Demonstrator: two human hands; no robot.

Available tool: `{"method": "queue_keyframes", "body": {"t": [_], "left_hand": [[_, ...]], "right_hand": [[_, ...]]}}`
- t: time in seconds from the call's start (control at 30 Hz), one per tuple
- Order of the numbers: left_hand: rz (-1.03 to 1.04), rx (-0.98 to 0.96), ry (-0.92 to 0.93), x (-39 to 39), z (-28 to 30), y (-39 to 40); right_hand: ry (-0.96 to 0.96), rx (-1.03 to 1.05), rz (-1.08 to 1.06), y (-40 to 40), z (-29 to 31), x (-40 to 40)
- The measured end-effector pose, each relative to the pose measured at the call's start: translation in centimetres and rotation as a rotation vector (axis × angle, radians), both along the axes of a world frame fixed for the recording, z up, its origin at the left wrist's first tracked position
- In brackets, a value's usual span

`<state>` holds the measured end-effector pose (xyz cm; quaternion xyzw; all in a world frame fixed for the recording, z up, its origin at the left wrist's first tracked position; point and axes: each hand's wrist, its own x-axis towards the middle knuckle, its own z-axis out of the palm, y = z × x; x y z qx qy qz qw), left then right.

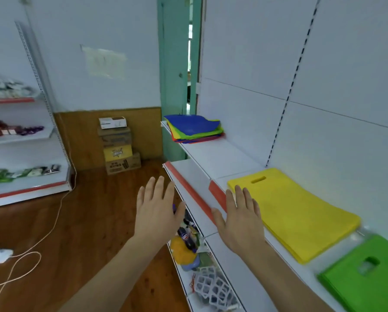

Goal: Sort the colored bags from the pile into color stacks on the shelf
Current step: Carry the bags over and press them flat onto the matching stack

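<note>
Green stack: it lies nearest, at the right end of the white shelf, flat, with a cut-out handle on the top bag.
Right hand: fingers are straight and spread, palm down, and it holds nothing; the fingertips are over the near corner of the yellow stack, but I cannot tell if they touch it.
Left hand: also flat with straight fingers and holding nothing, in the air in front of the shelf edge, beside the red strip. The two hands are apart from each other.
Lower shelf: below the hands, it carries toys and a white plastic lattice piece.
Yellow stack: flat on the shelf, just beside the green stack, not touching it.
Mixed pile: at the far left end of the same shelf, well apart from the yellow stack; a blue bag is on top, with green, yellow and red edges under it.
Cardboard boxes: stacked on the wooden floor against the far wall.
Other shelving: at far left, with small goods.
</note>
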<state>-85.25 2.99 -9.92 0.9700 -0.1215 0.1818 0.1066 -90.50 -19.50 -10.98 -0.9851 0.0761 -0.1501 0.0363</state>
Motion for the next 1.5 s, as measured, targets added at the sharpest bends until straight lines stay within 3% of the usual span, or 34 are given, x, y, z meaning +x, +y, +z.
{"method": "queue_keyframes", "body": {"t": [0.7,1.13,1.5], "left_hand": [[-0.113,0.001,0.005,35.1,-0.6,9.4],[-0.258,0.063,-0.022,58.8,0.4,6.8],[-0.45,0.046,0.062,73.3,-0.6,2.5]], "right_hand": [[0.033,-0.015,-0.145,10.2,0.5,32.9],[-0.015,0.017,-0.241,8.2,0.3,55.2],[0.142,0.04,-0.378,7.0,-1.0,66.6]]}}
